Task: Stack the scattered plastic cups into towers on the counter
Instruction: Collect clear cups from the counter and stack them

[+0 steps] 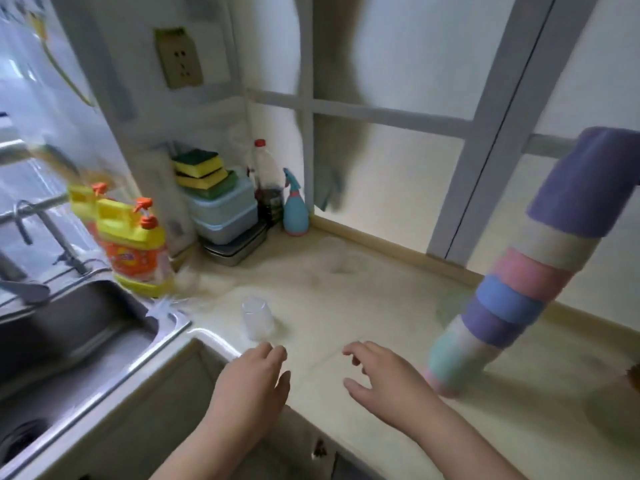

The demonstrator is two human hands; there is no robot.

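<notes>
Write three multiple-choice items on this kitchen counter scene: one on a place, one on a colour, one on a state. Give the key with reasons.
1. Where does the clear plastic cup stand?
A. In the steel sink
B. On the beige counter, upside down, beyond the left hand
C. On the sponges

2. What colour is the topmost cup of the tall multicoloured cup tower?
A. Purple
B. Green
C. Red

3. What are the left hand and right hand holding?
A. A cup each
B. The spray bottle
C. Nothing

Key: B, the cup rests base-up on the counter near the sink corner; A, the tower's top is purple; C, both hands hover with loose fingers, empty.
</notes>
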